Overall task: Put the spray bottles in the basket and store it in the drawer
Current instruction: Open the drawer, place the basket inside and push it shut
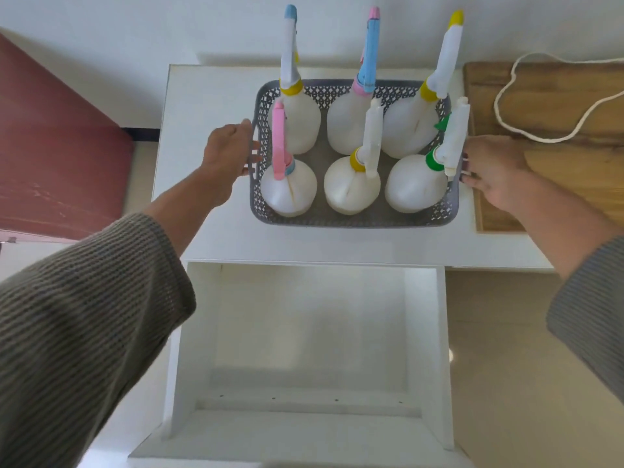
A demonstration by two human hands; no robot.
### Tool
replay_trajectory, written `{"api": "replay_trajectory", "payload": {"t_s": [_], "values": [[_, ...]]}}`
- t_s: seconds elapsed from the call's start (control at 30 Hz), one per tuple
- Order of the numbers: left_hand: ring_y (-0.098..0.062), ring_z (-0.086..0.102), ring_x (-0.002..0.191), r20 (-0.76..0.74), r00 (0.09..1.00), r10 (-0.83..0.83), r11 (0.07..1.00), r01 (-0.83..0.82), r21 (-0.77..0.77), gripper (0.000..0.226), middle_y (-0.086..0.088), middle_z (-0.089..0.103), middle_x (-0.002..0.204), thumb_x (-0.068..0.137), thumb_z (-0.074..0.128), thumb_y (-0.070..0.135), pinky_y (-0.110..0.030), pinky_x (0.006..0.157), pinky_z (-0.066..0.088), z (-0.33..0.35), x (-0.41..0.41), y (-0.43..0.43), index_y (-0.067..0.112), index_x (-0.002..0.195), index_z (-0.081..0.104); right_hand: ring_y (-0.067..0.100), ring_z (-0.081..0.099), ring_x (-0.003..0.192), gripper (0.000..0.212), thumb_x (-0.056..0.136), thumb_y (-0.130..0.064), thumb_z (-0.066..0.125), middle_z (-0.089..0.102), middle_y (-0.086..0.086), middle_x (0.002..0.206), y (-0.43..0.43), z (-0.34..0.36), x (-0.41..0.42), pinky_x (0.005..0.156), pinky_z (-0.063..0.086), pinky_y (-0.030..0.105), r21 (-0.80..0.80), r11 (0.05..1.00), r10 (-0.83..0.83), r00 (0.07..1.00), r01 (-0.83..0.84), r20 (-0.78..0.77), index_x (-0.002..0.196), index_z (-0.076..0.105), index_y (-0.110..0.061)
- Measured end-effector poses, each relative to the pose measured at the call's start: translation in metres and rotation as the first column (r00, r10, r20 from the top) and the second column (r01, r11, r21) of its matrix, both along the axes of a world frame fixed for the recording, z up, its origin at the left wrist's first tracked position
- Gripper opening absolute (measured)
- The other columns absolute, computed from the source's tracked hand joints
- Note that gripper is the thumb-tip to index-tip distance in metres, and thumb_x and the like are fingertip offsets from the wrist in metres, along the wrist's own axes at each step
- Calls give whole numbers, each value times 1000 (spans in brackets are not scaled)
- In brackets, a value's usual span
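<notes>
You're gripping the basket [354, 221] by both end handles, left hand [225, 153] and right hand [494, 170] fingers curled in; six upright spray bottles [351, 184] are looking top-heavy, so keep it level

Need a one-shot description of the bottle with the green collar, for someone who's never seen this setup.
Find the grey lattice basket on the white cabinet top, above the open drawer. Six white spray bottles stand in it in two rows; take the near row's right-hand bottle, beside the right hand. It alone has a green collar and trigger; its row-mates have yellow and pink-blue ones.
</notes>
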State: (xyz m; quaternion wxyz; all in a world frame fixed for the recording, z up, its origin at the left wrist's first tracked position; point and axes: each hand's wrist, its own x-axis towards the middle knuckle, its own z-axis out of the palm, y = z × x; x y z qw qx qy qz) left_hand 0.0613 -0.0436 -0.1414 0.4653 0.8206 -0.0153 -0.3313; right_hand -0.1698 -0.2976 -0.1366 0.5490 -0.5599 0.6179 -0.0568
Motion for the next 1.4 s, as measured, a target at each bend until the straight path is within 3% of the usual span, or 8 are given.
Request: {"api": "replay_trajectory", "payload": {"t_s": [0.1,0.2,0.37,0.5,0.83,1.07,1.23,1.4], "values": [[-25,68,82,-17,999,34,999,-34,3,37,-16,72,108,102,42,31,-41,83,59,-1,3,-7,5,115,64,19,62,94,31,98,-11,50,64,8,111,-4,1,8,93,54,32,27,1000,10,1000,-10,-10,127,61,-6],[-20,64,68,-76,990,115,993,-116,-7,26,-7,67,86,104,41,25,-29,65,58,-5,4,-14,8,104,61,18,64,82,29,99,-10,48,66,7,96,-8,1,9,81,56,30,74,997,28,1000,-27,-8,125,61,-5],[-21,56,65,-151,968,201,979,-205,-12,24,-9,65,83,99,48,6,-32,68,51,-9,7,-19,-2,113,65,17,62,74,32,99,-4,42,67,7,88,-10,2,15,99,54,40,97,994,55,998,-51,-30,125,61,-1],[-22,53,73,-154,955,254,967,-255,13,23,-7,62,77,94,52,-5,-34,74,50,-10,7,-23,1,110,68,21,62,91,34,102,-3,37,63,18,133,-12,5,17,90,54,34,92,993,85,994,-78,-68,128,59,-1],[-16,48,66,-177,940,291,943,-313,-113,19,-3,57,71,97,51,0,-29,68,44,9,5,-13,10,93,67,30,57,130,35,105,-4,34,57,19,141,5,46,16,92,50,32,76,996,40,998,-36,-54,135,52,1],[-22,46,89,-257,925,279,925,-331,-188,24,-11,63,99,100,49,6,-35,81,39,33,-4,32,3,117,66,18,61,79,26,100,2,45,63,12,99,42,74,-8,81,52,34,109,993,45,997,-51,58,123,57,-1],[-21,47,86,-250,924,289,924,-337,-178,19,-4,59,82,101,49,10,-36,83,37,49,-37,76,10,99,68,2,67,50,19,97,1,52,71,3,74,83,81,-43,57,59,23,155,986,40,992,-58,119,87,63,-12],[-15,47,66,-252,926,280,932,-325,-159,27,4,61,61,102,45,7,-27,64,36,56,-77,124,12,88,68,4,66,48,21,100,-1,46,70,-7,55,128,82,-77,66,46,33,242,970,-4,989,-33,149,90,64,-7]]}}
